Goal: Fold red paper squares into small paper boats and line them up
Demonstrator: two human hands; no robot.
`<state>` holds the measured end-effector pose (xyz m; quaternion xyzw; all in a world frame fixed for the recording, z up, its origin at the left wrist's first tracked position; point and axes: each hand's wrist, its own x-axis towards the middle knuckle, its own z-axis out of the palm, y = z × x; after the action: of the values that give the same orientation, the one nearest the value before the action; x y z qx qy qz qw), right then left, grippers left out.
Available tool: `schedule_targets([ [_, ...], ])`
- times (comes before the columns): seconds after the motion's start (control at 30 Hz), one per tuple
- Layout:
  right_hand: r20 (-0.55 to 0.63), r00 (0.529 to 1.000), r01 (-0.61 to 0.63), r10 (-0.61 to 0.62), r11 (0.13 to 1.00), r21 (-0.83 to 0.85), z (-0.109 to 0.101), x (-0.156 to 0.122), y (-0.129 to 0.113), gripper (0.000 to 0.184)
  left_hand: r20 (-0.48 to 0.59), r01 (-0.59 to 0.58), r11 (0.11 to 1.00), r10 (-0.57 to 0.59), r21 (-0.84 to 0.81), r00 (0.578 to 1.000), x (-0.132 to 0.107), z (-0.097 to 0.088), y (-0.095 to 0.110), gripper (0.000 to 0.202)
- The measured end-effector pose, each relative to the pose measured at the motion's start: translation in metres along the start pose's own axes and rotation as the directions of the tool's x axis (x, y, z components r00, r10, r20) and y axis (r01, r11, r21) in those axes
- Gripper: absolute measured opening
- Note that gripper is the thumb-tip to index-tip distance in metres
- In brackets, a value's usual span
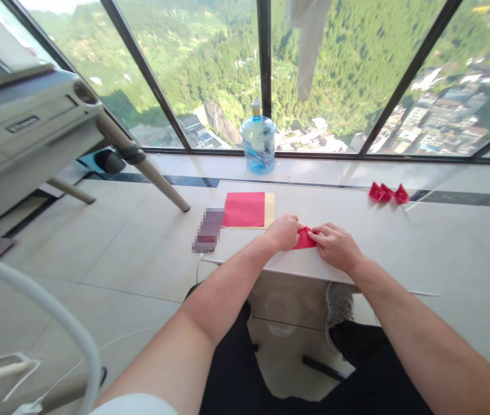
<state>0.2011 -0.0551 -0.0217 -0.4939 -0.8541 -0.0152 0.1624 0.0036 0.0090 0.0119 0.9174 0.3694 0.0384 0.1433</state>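
A small piece of folded red paper [304,241] lies on the white table, with a slanting fold along its top. My left hand [285,232] holds its left side, fingertips pressed on the paper. From the right, my right hand [335,245] pinches the upper right edge, thumb and fingers close together. The two hands nearly meet over the sheet and cover parts of it. To the left of them lies a stack of red paper sheets [245,209], with yellow paper [270,210] showing along its right side. Several folded red paper pieces [387,193] stand at the far right.
A phone [208,229] with a white cable overlaps the left edge of the white table [374,242]. Behind the table stands a blue water jug [258,144] by tall windows. A machine on legs [33,121] occupies the left. My shoe [339,305] is below the table.
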Motion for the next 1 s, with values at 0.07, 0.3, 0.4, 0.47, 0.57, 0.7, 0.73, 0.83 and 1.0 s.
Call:
schedule_targets([
  [0.07, 0.01, 1.0, 0.021, -0.021, 1.0, -0.002, 0.0022, -0.0009, 0.0017, 0.031, 0.009, -0.006, 1.0, 0.006, 0.008, 1.0, 0.0005, 0.0, 0.0002, 0.035],
  [0.3, 0.025, 0.999, 0.036, -0.035, 0.998, -0.045, 0.0016, -0.0019, 0.0023, 0.032, 0.019, 0.012, 1.0, -0.013, 0.007, 1.0, 0.0001, -0.0009, 0.001, 0.034],
  [0.4, 0.024, 0.999, 0.035, -0.034, 0.998, -0.054, 0.0008, -0.0016, 0.002, 0.032, 0.014, 0.007, 1.0, -0.007, -0.001, 1.0, 0.0004, -0.0007, 0.001, 0.033],
  [0.47, 0.024, 0.999, 0.032, -0.03, 0.998, -0.047, -0.0005, -0.001, 0.0014, 0.032, 0.011, 0.01, 1.0, -0.01, -0.003, 1.0, 0.0008, -0.0005, 0.001, 0.032],
  [0.57, 0.029, 0.999, 0.03, -0.029, 0.999, -0.037, -0.0024, 0.0005, 0.0005, 0.03, 0.009, 0.019, 1.0, -0.019, 0.004, 1.0, 0.0016, -0.0006, 0.0004, 0.032],
  [0.7, 0.007, 0.999, 0.045, -0.045, 0.998, -0.042, -0.0016, 0.0015, 0.0013, 0.028, -0.003, 0.012, 1.0, -0.012, 0.007, 1.0, 0.0019, -0.0005, -0.0008, 0.033],
  [0.73, 0.002, 0.999, 0.049, -0.049, 0.998, -0.043, -0.001, 0.0014, 0.0017, 0.028, -0.006, 0.011, 1.0, -0.011, 0.007, 1.0, 0.0018, -0.0002, -0.0011, 0.033],
  [0.83, -0.008, 0.998, 0.056, -0.056, 0.998, -0.042, 0.0007, 0.0008, 0.0028, 0.028, -0.024, 0.02, 1.0, -0.02, 0.008, 1.0, 0.0005, 0.0019, -0.0014, 0.034],
  [1.0, -0.024, 0.998, 0.063, -0.064, 0.998, -0.031, 0.0011, 0.0007, 0.003, 0.029, -0.078, -0.012, 0.999, 0.016, 0.04, 0.997, -0.0033, 0.0091, -0.001, 0.04],
])
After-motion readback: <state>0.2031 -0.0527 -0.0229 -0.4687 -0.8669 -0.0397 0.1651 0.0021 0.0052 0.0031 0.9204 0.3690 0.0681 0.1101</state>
